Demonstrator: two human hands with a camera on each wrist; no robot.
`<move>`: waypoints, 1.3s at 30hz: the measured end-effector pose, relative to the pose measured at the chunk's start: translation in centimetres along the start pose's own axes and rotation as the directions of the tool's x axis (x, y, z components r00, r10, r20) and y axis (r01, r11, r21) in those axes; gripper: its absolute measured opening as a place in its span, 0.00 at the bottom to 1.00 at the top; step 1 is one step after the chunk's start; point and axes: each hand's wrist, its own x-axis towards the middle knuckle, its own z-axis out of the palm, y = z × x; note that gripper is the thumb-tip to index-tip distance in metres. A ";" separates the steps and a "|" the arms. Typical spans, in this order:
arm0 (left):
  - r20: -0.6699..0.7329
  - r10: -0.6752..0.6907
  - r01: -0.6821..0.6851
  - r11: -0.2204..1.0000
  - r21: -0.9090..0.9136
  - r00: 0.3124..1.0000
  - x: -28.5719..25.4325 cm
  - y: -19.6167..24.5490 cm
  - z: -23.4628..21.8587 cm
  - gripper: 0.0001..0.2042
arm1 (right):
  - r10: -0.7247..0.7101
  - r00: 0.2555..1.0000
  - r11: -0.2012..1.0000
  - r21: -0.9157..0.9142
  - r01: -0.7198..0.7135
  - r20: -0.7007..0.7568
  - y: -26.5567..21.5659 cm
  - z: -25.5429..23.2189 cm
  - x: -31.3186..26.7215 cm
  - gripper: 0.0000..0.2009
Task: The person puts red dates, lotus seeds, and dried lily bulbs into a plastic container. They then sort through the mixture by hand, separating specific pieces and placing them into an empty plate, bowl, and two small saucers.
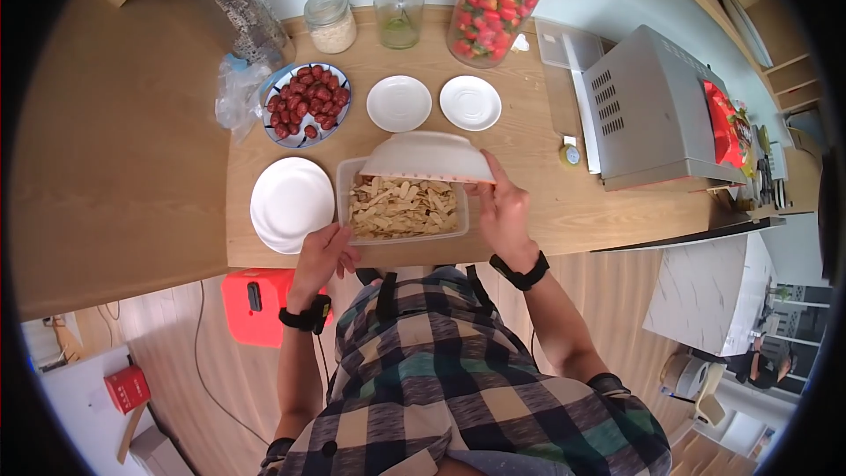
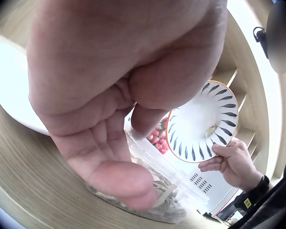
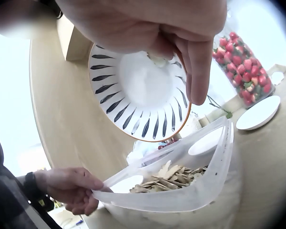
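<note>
My right hand grips the rim of a white bowl, tilted on its side over the back of a clear plastic container. Inside the container lie pale dried slices. The bowl's inner face shows dark leaf-like strokes and an orange rim in the right wrist view, with a small piece stuck inside. My left hand holds the container's front left corner; in the right wrist view its thumb and fingers pinch the edge.
Stacked white plates stand left of the container, below a plate of red dates. Behind are two small white dishes, a glass jar, a vase and a strawberry container. A grey appliance stands right.
</note>
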 end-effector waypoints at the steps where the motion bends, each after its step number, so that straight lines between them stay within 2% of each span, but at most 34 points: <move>1: -0.002 -0.004 0.004 1.000 -0.006 1.000 0.0 0.0 0.0 0.15 | 0.091 0.996 0.989 0.118 -0.087 -0.024 0.1 -0.2 0.0 0.17; 2: -0.004 -0.008 0.008 1.000 -0.012 1.000 -0.1 0.0 -0.1 0.15 | 0.093 0.995 0.990 0.111 -0.090 -0.028 0.4 -0.4 -0.2 0.17; 4: -0.005 -0.014 0.014 1.000 -0.006 1.000 -0.1 0.0 -0.1 0.15 | 0.351 0.934 0.848 0.447 -0.287 -0.067 1.2 -1.1 -0.7 0.12; 5: -0.014 -0.020 0.020 1.000 0.002 1.000 0.0 0.0 -0.1 0.14 | 0.353 0.933 0.851 0.440 -0.288 -0.073 1.3 -1.9 -0.9 0.12; 7: -0.018 -0.019 0.018 1.000 -0.003 1.000 0.1 -0.2 0.0 0.14 | 0.577 0.817 0.647 0.618 -0.447 -0.013 1.5 -4.3 -1.4 0.10; 8: -0.035 -0.018 0.018 1.000 -0.007 0.999 0.2 -0.3 0.1 0.14 | 0.580 0.815 0.649 0.615 -0.447 -0.020 2.0 -5.2 -1.8 0.10; 10: -0.044 -0.007 0.007 1.000 -0.003 0.999 0.4 -0.6 0.3 0.13 | 0.744 0.667 0.460 0.703 -0.542 0.028 3.5 -6.6 -3.1 0.08; 11: -0.060 0.004 -0.003 1.000 0.001 0.998 0.5 -0.6 0.3 0.13 | 0.774 0.632 0.426 0.701 -0.572 0.045 4.5 -7.3 -3.8 0.08; 12: -0.056 0.004 -0.003 1.000 0.002 0.998 0.6 -0.5 0.5 0.13 | 0.775 0.630 0.426 0.701 -0.571 0.042 5.2 -7.6 -4.5 0.08; 14: -0.085 0.091 -0.090 0.996 0.016 0.992 0.7 -0.1 1.0 0.12 | 0.857 0.511 0.350 0.656 -0.669 0.063 6.3 -8.0 -5.9 0.09; 15: -0.084 0.090 -0.088 0.996 0.018 0.992 1.1 -0.2 1.2 0.12 | 0.859 0.508 0.348 0.657 -0.669 0.063 6.8 -8.0 -6.5 0.09; 17: -0.103 0.150 -0.124 0.967 0.224 0.983 2.0 -0.1 1.5 0.12 | 0.884 0.460 0.295 0.660 -0.691 0.086 7.3 -7.7 -7.5 0.09; 21: -0.080 0.111 -0.098 0.984 0.149 0.991 2.1 1.0 1.9 0.12 | 0.892 0.440 0.256 0.684 -0.683 0.105 8.2 -7.4 -8.6 0.08; 23: -0.176 0.083 -0.054 0.985 0.164 0.981 2.1 0.6 1.6 0.12 | 0.889 0.447 0.269 0.679 -0.683 0.098 8.6 -7.3 -9.1 0.08; 24: -0.174 0.082 -0.053 0.984 0.167 0.981 1.7 0.2 1.9 0.12 | 0.890 0.444 0.265 0.681 -0.683 0.098 8.7 -7.4 -9.2 0.08; 26: -0.088 0.041 -0.029 0.990 0.139 0.995 0.7 0.7 2.7 0.14 | 0.889 0.448 0.270 0.686 -0.675 0.092 8.4 -7.3 -8.9 0.09; 28: -0.112 0.049 -0.033 0.989 0.145 0.993 1.8 0.3 1.6 0.15 | 0.887 0.448 0.257 0.689 -0.678 0.110 9.1 -7.3 -9.2 0.09; 30: -0.210 0.073 -0.055 0.994 0.092 0.975 2.7 1.0 1.2 0.15 | 0.882 0.455 0.253 0.694 -0.674 0.120 9.6 -7.4 -9.6 0.09; 32: -0.177 0.060 -0.040 0.992 0.115 0.982 2.4 0.6 1.6 0.15 | 0.894 0.433 0.254 0.671 -0.697 0.112 9.2 -7.4 -9.0 0.09; 34: -0.109 0.081 -0.063 0.985 0.160 0.991 1.9 0.3 2.0 0.14 | 0.884 0.448 0.241 0.691 -0.682 0.134 9.7 -7.2 -9.1 0.09; 39: -0.105 0.057 -0.044 0.992 0.117 0.993 2.1 0.8 2.0 0.12 | 0.877 0.457 0.230 0.705 -0.671 0.149 10.0 -7.1 -9.3 0.10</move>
